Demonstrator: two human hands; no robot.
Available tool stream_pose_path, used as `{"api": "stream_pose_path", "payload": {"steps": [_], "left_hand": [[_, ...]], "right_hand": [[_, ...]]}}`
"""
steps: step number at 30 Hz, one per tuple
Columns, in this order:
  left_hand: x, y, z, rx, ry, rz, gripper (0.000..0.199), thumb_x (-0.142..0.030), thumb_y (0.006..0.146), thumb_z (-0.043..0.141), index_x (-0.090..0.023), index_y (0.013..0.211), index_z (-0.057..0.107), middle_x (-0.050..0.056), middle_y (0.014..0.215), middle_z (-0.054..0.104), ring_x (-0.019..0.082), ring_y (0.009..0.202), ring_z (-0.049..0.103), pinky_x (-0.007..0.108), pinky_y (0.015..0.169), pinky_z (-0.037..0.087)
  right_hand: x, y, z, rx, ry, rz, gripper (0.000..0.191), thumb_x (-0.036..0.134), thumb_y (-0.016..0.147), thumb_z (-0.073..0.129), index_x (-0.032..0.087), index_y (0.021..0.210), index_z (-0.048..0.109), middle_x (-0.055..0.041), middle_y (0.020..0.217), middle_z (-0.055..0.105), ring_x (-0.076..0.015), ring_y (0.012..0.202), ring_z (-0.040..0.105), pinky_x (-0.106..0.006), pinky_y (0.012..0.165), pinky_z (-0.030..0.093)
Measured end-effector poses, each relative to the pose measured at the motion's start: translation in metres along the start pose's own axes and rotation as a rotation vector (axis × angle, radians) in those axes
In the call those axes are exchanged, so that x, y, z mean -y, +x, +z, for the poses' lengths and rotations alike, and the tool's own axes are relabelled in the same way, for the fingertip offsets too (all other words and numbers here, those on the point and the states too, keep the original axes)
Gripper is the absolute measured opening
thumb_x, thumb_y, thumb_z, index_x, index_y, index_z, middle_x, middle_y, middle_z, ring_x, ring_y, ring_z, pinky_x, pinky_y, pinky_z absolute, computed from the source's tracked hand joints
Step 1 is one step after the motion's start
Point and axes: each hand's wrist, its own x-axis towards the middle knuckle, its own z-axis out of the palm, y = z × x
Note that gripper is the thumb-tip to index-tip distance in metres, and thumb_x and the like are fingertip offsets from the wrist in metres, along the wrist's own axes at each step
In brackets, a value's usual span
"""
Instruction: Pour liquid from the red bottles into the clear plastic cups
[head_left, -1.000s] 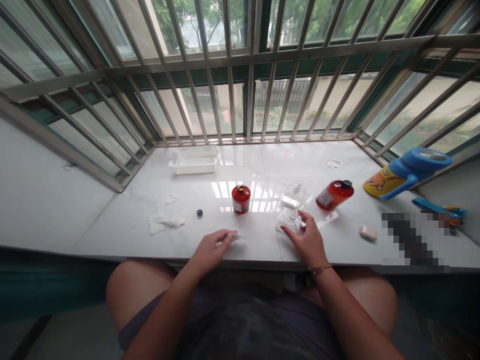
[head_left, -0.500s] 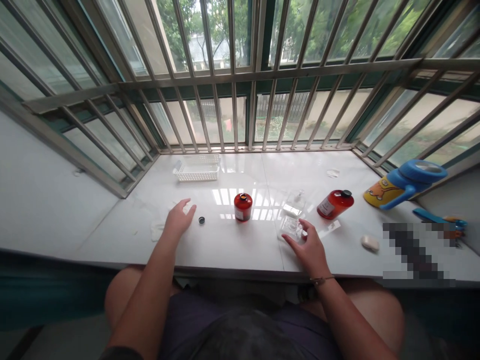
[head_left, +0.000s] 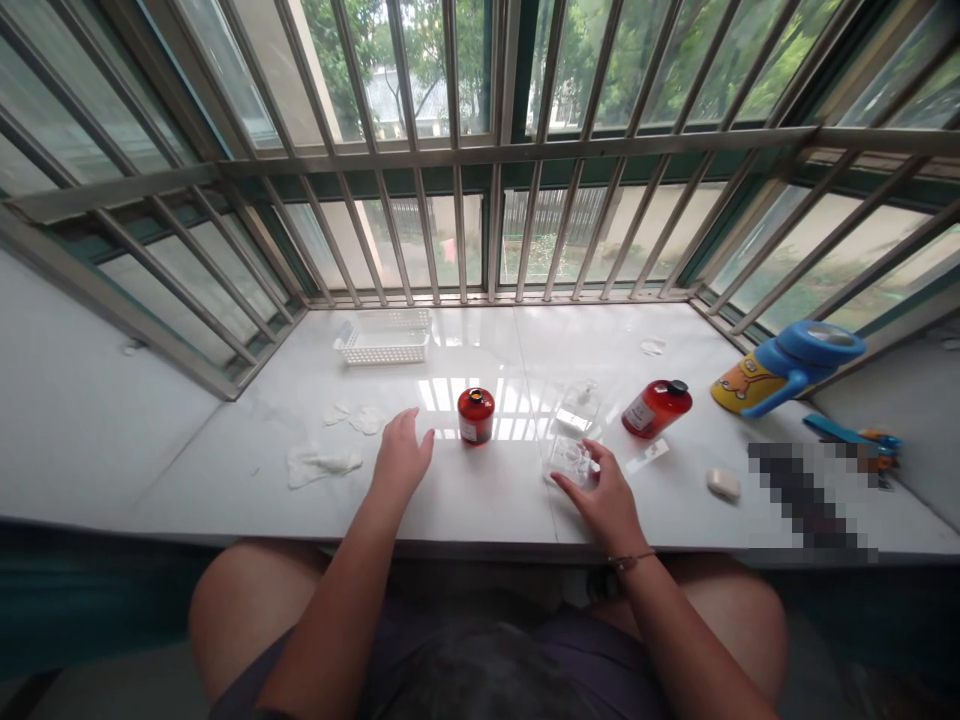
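My left hand [head_left: 401, 458] hovers over the white counter with thumb and fingers apart, holding nothing. Just right of it stands an open red bottle [head_left: 476, 418] with a white label and a dark neck. Thumb and fingers of my right hand [head_left: 606, 488] grip a clear square glass bottle [head_left: 568, 460] near its neck; it lies tilted on the counter. Behind that is a second clear bottle [head_left: 577, 408]. Further right, a red bottle with a black cap [head_left: 657, 409] lies tilted. The small black cap is hidden, seemingly by my left hand.
A white plastic basket [head_left: 386, 345] sits at the back left. Crumpled wipes [head_left: 322, 466] lie at left. Toward the right are a whitish soap-like lump [head_left: 723, 485], a blue and yellow cup [head_left: 784, 370] and a blue strap [head_left: 832, 430]. Metal bars [head_left: 517, 155] line the window.
My left hand has moved right, over where the small black cap lay, uncovering wipes at left. My right hand stays on the clear bottle. The view has shifted slightly.
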Motion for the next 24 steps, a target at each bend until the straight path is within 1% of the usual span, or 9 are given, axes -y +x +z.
{"api": "stream_pose_path", "payload": {"steps": [3, 6, 9, 12, 15, 17, 19, 21, 24], "left_hand": [[0.024, -0.009, 0.001, -0.003, 0.162, -0.089, 0.044, -0.028, 0.099, 0.059, -0.009, 0.139, 0.059, 0.025, 0.141, 0.065, 0.040, 0.138, 0.058, 0.056, 0.123, 0.043], [0.039, -0.018, -0.004, 0.031, 0.218, -0.140, 0.038, -0.026, 0.097, 0.060, -0.010, 0.132, 0.064, 0.023, 0.131, 0.068, 0.040, 0.130, 0.061, 0.055, 0.118, 0.046], [0.043, -0.021, -0.011, 0.051, 0.223, -0.165, 0.031, -0.024, 0.098, 0.057, -0.012, 0.125, 0.068, 0.021, 0.123, 0.070, 0.039, 0.123, 0.062, 0.054, 0.114, 0.048], [0.038, -0.019, -0.017, 0.064, 0.195, -0.178, 0.028, -0.023, 0.098, 0.057, -0.013, 0.120, 0.071, 0.020, 0.118, 0.071, 0.039, 0.119, 0.063, 0.055, 0.111, 0.049], [0.022, -0.020, -0.019, 0.101, 0.116, -0.158, 0.026, -0.026, 0.096, 0.061, -0.015, 0.117, 0.072, 0.016, 0.116, 0.074, 0.034, 0.111, 0.068, 0.048, 0.104, 0.055], [0.004, -0.025, -0.019, 0.156, 0.016, -0.132, 0.025, -0.029, 0.095, 0.066, -0.021, 0.117, 0.073, 0.009, 0.113, 0.077, 0.027, 0.100, 0.073, 0.039, 0.092, 0.060], [-0.020, -0.035, -0.017, 0.222, -0.145, -0.101, 0.025, -0.030, 0.091, 0.070, -0.025, 0.115, 0.075, 0.004, 0.106, 0.079, 0.023, 0.090, 0.075, 0.034, 0.082, 0.062], [-0.047, -0.046, -0.013, 0.269, -0.334, -0.047, 0.025, -0.026, 0.087, 0.071, -0.027, 0.112, 0.076, 0.002, 0.102, 0.079, 0.023, 0.089, 0.075, 0.035, 0.084, 0.062], [-0.084, -0.057, -0.003, 0.309, -0.577, 0.067, 0.041, -0.020, 0.086, 0.071, -0.029, 0.126, 0.074, 0.002, 0.110, 0.080, 0.022, 0.093, 0.076, 0.037, 0.093, 0.063]], "right_hand": [[0.001, 0.000, 0.000, 0.007, 0.010, 0.004, 0.087, 0.075, 0.081, 0.081, 0.026, 0.147, 0.053, -0.0149, 0.145, 0.064, -0.0371, 0.131, 0.064, -0.057, 0.107, 0.057], [0.001, 0.000, -0.001, 0.006, 0.015, 0.005, 0.087, 0.075, 0.081, 0.081, 0.026, 0.147, 0.053, -0.0149, 0.145, 0.064, -0.0370, 0.131, 0.065, -0.056, 0.108, 0.057], [0.002, 0.000, -0.001, 0.004, 0.020, 0.004, 0.087, 0.074, 0.081, 0.082, 0.026, 0.148, 0.053, -0.0143, 0.144, 0.065, -0.0363, 0.130, 0.065, -0.056, 0.108, 0.057], [0.001, 0.000, 0.000, 0.008, 0.019, -0.002, 0.086, 0.073, 0.082, 0.082, 0.026, 0.148, 0.052, -0.0142, 0.143, 0.065, -0.0362, 0.130, 0.065, -0.056, 0.109, 0.057], [0.002, 0.000, -0.001, 0.026, 0.006, -0.021, 0.085, 0.073, 0.083, 0.080, 0.025, 0.148, 0.052, -0.0144, 0.143, 0.065, -0.0362, 0.131, 0.064, -0.055, 0.109, 0.057], [0.003, 0.000, -0.001, 0.051, -0.010, -0.039, 0.084, 0.073, 0.084, 0.079, 0.025, 0.148, 0.053, -0.0145, 0.142, 0.065, -0.0365, 0.129, 0.065, -0.055, 0.108, 0.057], [0.005, -0.001, -0.002, 0.086, -0.027, -0.054, 0.082, 0.072, 0.085, 0.079, 0.026, 0.148, 0.052, -0.0140, 0.142, 0.066, -0.0366, 0.127, 0.066, -0.056, 0.107, 0.058], [0.006, -0.002, -0.002, 0.122, -0.041, -0.071, 0.081, 0.071, 0.086, 0.079, 0.027, 0.148, 0.051, -0.0134, 0.142, 0.066, -0.0367, 0.126, 0.067, -0.056, 0.106, 0.058], [0.008, -0.004, -0.002, 0.146, -0.052, -0.109, 0.080, 0.068, 0.088, 0.079, 0.027, 0.149, 0.050, -0.0134, 0.143, 0.066, -0.0368, 0.128, 0.067, -0.056, 0.105, 0.059]]}}
